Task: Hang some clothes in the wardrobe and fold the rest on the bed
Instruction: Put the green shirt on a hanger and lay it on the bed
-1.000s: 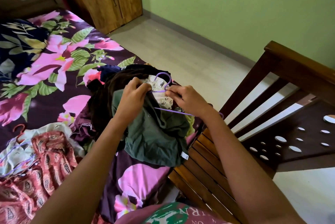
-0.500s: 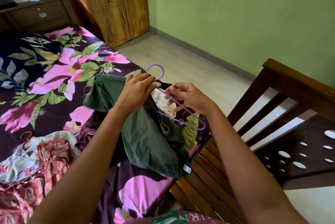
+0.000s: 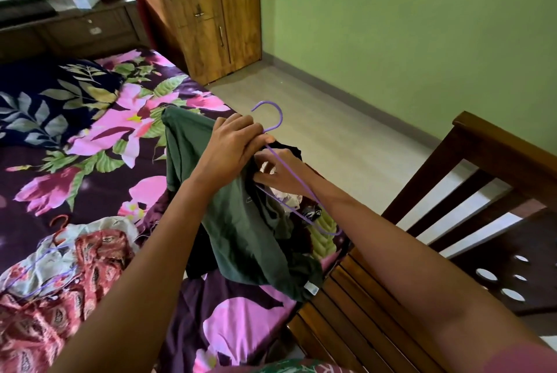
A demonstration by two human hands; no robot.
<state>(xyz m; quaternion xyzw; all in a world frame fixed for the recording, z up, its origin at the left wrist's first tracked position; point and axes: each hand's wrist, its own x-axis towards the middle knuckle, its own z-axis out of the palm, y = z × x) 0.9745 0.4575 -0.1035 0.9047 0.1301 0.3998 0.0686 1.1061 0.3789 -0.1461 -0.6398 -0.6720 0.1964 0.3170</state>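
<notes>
My left hand (image 3: 232,146) grips the neck of a purple wire hanger (image 3: 272,119) together with the top of a dark green shirt (image 3: 241,222), lifted above the bed (image 3: 90,161). The shirt hangs down from the hanger over a heap of dark clothes (image 3: 301,206). My right hand (image 3: 280,173) sits just below the left, fingers pinching the shirt's dark fabric beside the hanger's sloping arm. The hook points up and away from me. The wooden wardrobe (image 3: 211,19) stands at the far end of the room, doors closed.
A red patterned garment and a pale one on hangers (image 3: 60,267) lie on the bed at my lower left. A dark leafy pillow (image 3: 45,95) is at the head. The slatted wooden footboard (image 3: 437,222) rises at right. Bare tiled floor (image 3: 331,119) runs to the wardrobe.
Both hands have lifted the hanger and green shirt higher off the clothes heap, and the shirt now hangs stretched out. My right hand moved in under the left. My view has tilted up.
</notes>
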